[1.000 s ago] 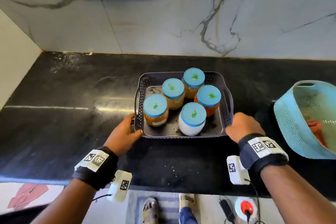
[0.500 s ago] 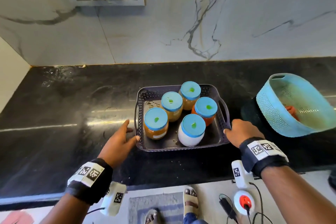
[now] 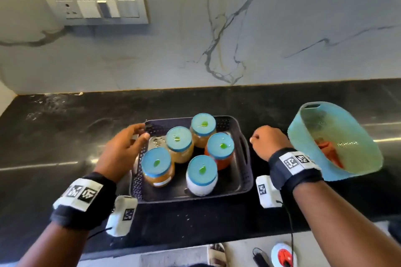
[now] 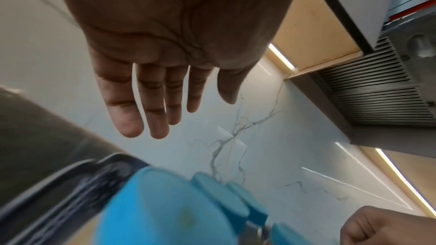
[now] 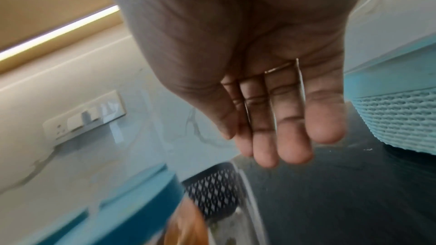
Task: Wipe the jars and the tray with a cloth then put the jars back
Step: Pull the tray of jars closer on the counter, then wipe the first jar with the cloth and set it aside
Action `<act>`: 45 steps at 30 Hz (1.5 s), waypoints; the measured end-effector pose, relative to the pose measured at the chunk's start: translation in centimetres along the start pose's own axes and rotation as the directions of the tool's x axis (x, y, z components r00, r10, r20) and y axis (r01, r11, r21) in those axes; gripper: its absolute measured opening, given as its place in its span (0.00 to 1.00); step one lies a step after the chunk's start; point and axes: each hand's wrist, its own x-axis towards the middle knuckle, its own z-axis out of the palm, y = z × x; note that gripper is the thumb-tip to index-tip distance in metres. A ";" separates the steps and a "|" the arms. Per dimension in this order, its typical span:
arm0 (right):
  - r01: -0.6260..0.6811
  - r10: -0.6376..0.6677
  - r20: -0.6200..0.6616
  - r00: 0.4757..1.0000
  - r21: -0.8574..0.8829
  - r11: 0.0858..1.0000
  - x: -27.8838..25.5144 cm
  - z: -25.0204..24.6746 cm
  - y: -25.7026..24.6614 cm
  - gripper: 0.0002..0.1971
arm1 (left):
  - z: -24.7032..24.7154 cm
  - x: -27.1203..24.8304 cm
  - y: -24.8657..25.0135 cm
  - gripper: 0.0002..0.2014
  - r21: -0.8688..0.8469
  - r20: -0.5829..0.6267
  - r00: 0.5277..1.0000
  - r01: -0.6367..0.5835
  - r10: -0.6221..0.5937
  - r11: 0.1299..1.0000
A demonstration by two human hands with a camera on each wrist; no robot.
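A dark mesh tray (image 3: pixel 191 198) sits on the black counter and holds several jars with blue lids. The front-left jar (image 3: pixel 156 162) has orange contents, the front-right jar (image 3: pixel 202 171) is white, and a red jar (image 3: pixel 220 147) stands behind it. My left hand (image 3: pixel 138 134) hovers over the tray's left rim, empty, with fingers straight (image 4: pixel 151 118). My right hand (image 3: pixel 267 141) hangs just right of the tray's handle, loosely curled and holding nothing (image 5: pixel 283 137). An orange cloth (image 3: pixel 329 151) lies in the blue basket.
The tilted blue mesh basket (image 3: pixel 314 136) stands right of the tray, close to my right hand. A marble wall with a switch panel (image 3: pixel 95 7) rises behind the counter. Bare black counter (image 3: pixel 54 147) stretches left of the tray.
Both hands have let go of the tray's front corners. The left hand rose over the left rim with fingers spread; the right hand pulled back beside the handle. The tray stayed put.
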 end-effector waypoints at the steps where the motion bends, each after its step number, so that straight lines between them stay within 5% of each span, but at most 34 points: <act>1: -0.010 0.010 0.009 1.000 0.031 0.999 0.6 -1.0 1.2 0.10 | 0.6 0.7 1.7 0.16 0.000 0.008 0.999 -0.036 0.036 0.999; 4: -0.002 0.001 0.008 1.000 0.147 0.989 2.0 -4.1 4.3 0.10 | 1.2 1.9 6.7 0.11 -0.043 0.057 0.993 -0.097 0.099 0.994; 11: -0.071 0.134 -0.188 0.973 0.310 0.948 4.7 -11.0 15.8 0.09 | 9.2 5.0 17.9 0.28 -0.223 0.179 0.930 -0.279 0.321 0.934; 19: -0.091 0.083 0.122 0.989 0.060 0.994 9.1 -11.7 21.4 0.07 | 20.4 6.8 25.3 0.12 -0.114 0.377 0.819 -0.423 0.433 0.899; 27: -0.095 0.165 0.255 0.953 -0.264 0.960 15.1 -6.2 23.8 0.14 | 26.3 5.2 26.8 0.13 -0.053 0.534 0.756 -0.418 0.380 0.907; 31: -0.075 0.158 0.395 0.905 -0.217 0.973 13.7 -7.2 22.2 0.02 | 26.9 5.5 26.5 0.14 -0.037 0.543 0.760 -0.404 0.358 0.914; 37: 0.036 0.200 0.537 0.819 -0.398 0.917 19.0 -4.3 24.7 0.21 | 26.6 5.9 26.1 0.14 -0.026 0.534 0.767 -0.406 0.356 0.913; 40: 0.057 0.196 0.555 0.809 -0.405 0.913 19.9 -3.6 24.9 0.28 | 26.1 6.2 25.7 0.15 -0.022 0.525 0.774 -0.405 0.355 0.914; 42: 0.049 0.177 0.503 0.846 -0.403 0.914 19.0 -4.0 24.5 0.31 | 25.6 6.3 25.6 0.15 -0.023 0.514 0.778 -0.409 0.361 0.912; 45: -0.027 0.187 0.415 0.890 -0.361 0.932 17.1 -6.0 22.7 0.23 | 24.5 6.5 25.6 0.14 -0.029 0.494 0.785 -0.415 0.374 0.909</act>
